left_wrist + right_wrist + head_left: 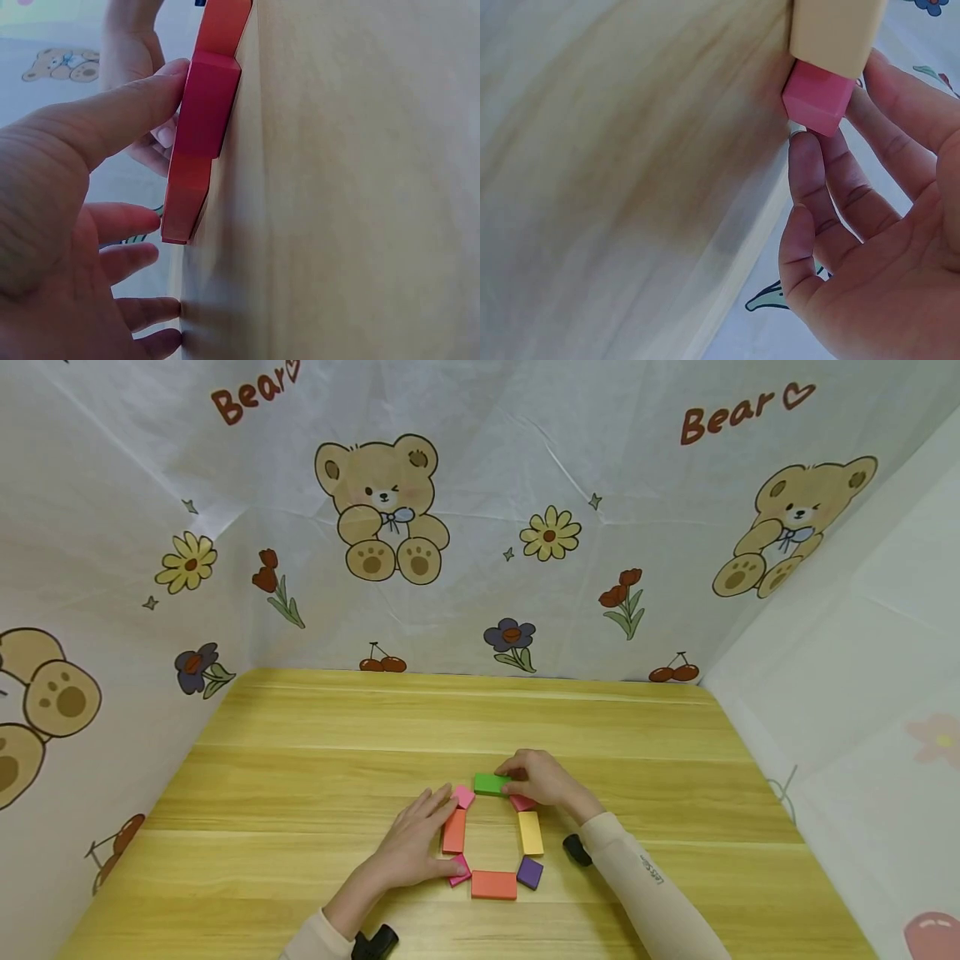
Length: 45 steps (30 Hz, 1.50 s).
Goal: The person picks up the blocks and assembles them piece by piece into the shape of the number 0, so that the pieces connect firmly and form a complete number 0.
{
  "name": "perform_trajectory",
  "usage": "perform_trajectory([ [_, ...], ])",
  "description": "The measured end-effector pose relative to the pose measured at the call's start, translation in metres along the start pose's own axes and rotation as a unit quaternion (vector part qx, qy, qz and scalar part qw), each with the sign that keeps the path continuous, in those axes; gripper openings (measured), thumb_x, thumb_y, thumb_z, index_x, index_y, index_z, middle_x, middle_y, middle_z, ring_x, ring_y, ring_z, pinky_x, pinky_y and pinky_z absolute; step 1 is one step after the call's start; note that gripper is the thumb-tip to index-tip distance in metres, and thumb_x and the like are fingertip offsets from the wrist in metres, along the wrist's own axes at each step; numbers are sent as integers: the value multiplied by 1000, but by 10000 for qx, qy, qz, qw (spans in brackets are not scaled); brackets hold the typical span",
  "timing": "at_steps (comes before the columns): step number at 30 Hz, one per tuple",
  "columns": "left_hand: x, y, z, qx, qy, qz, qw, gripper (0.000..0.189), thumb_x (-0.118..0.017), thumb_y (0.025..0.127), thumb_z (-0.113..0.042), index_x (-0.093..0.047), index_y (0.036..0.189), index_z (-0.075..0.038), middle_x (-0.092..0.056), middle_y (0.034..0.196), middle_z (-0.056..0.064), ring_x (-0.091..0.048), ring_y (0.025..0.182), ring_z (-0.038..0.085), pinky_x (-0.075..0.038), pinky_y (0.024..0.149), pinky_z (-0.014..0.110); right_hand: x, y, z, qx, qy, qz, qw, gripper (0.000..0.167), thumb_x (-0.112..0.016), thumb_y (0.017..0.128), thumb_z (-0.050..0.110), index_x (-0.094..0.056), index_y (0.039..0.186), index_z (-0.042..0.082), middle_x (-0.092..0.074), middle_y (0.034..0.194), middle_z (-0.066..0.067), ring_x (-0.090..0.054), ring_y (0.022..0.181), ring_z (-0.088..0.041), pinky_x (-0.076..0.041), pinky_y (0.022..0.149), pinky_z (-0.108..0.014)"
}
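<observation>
Wooden blocks form a ring on the table. At its far side, the thumb and index finger of my right hand (546, 778) pinch the right end of a green block (490, 785). Just under that hand sits a pink block (819, 97), with a yellow block (530, 833) on its near side. My left hand (412, 843) lies spread along the ring's left side. Its thumb touches a magenta block (206, 105), and its fingertips reach an orange-red block (453, 832) and another pink block (464, 796). The green block is hidden in both wrist views.
Another orange-red block (493, 885) and a purple block (529, 872) make up the ring's near side. Black wrist-camera parts (577, 850) show by each forearm. A white cloth (465, 602) printed with bears and flowers hangs behind the wooden table (300, 727) and along its sides.
</observation>
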<state>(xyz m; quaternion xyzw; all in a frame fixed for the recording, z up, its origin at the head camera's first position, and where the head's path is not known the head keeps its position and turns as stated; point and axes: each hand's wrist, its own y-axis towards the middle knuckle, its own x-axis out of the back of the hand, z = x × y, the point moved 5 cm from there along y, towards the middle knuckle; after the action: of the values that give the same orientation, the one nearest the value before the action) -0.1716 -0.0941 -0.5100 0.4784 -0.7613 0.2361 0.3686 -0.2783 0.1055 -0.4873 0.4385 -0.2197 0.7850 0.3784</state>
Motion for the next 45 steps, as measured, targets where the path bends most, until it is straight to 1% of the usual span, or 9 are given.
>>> perform_trajectory([
  [2,0,0,0,-11,11,29,10000,97,-80,76,-49,-37,150,-5,-26,161,12,-19,146,46,-21,112,67,0,0,0,0,-4,5,10000,24,-74,87,19,-75,110,11,-68,94,-1,-58,82,-11,-45,71,-23],
  [14,0,0,1,0,48,19,10000,96,-80,74,-51,-40,148,-4,-35,156,14,-21,145,46,-22,112,67,0,0,1,10,-55,26,10000,24,-74,87,18,-75,110,11,-68,95,0,-58,84,-11,-46,73,-24],
  [21,0,0,1,25,54,18,10000,96,-81,74,-51,-41,148,-3,-38,153,14,-21,145,46,-23,112,66,0,-1,1,3,15,60,10000,24,-74,87,18,-75,110,11,-69,96,-1,-59,85,-12,-46,74,-24],
  [31,-1,1,3,-4,93,-69,9999,97,-82,73,-51,-43,147,-3,-43,150,13,-24,144,45,-25,111,67,0,-1,2,-71,119,113,9998,24,-74,87,17,-75,111,11,-69,98,-1,-60,88,-13,-47,76,-27],
  [39,-2,2,4,-42,111,-111,9999,96,-82,72,-51,-44,146,-3,-44,148,11,-25,144,45,-26,111,66,0,-2,2,-72,150,117,9998,24,-73,87,17,-74,111,11,-69,97,-1,-59,87,-12,-47,76,-26],
  [45,-2,2,5,-3,81,-90,9999,97,-83,72,-50,-43,146,-3,-43,149,12,-25,144,44,-26,110,66,1,-5,-1,59,215,66,9997,29,-72,89,20,-72,115,8,-69,102,-4,-63,93,-16,-51,82,-29],
])
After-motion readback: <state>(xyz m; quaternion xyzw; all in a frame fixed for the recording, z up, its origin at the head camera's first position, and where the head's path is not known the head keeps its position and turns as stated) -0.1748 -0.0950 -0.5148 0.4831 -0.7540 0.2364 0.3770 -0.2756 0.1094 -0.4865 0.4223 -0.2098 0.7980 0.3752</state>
